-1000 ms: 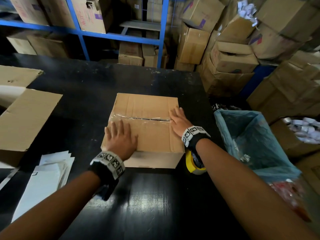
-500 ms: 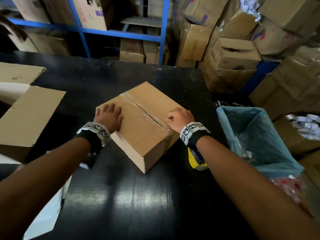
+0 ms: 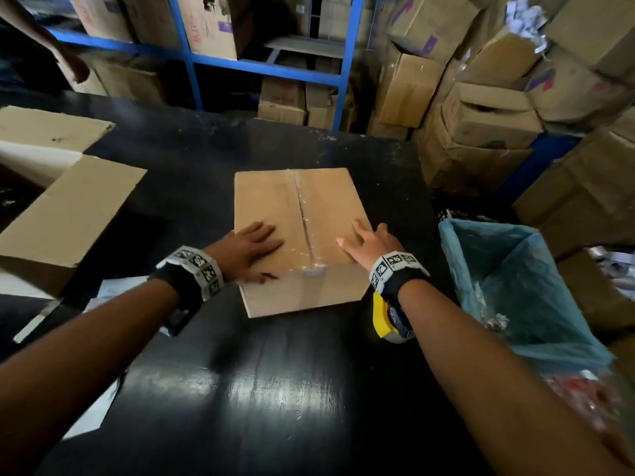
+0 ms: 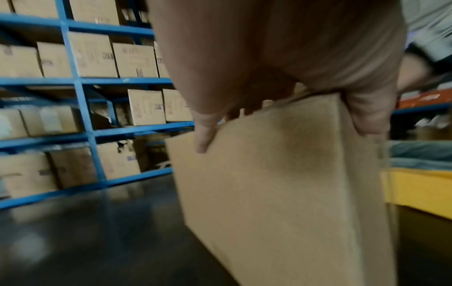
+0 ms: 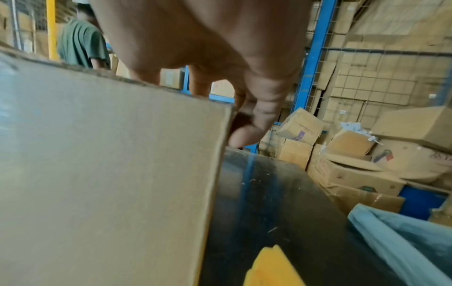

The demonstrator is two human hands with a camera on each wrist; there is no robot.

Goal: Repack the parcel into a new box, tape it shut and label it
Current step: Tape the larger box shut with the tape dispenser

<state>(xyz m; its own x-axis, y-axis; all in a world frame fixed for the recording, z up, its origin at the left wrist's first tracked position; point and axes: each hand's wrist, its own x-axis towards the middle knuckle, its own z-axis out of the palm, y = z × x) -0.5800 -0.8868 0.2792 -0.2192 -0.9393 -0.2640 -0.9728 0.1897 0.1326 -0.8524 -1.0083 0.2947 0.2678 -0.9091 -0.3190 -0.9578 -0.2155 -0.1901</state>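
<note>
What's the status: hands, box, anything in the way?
Left hand flat on box top, right hand open at its right edge. Seam taped, no label visible. Tape roll under right wrist; nothing blocking.

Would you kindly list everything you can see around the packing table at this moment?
Taped box: one, brown, centre of the table, clear tape along its top seam.
Table: one, black and glossy.
Tape roll: one, yellow core, on the table by the box's near right corner, partly hidden under the right wrist.
Open box: one, brown, left edge of the table, flaps out.
White papers: a few, near left of the table; number unclear.
Bin liner: one, pale blue, right of the table.
Shelving: blue frame, behind the table, loaded with brown cartons.
Piled cartons: many, brown, far right.
Left hand: flat on the box top, near left.
Right hand: fingers spread on the box's right edge.
</note>
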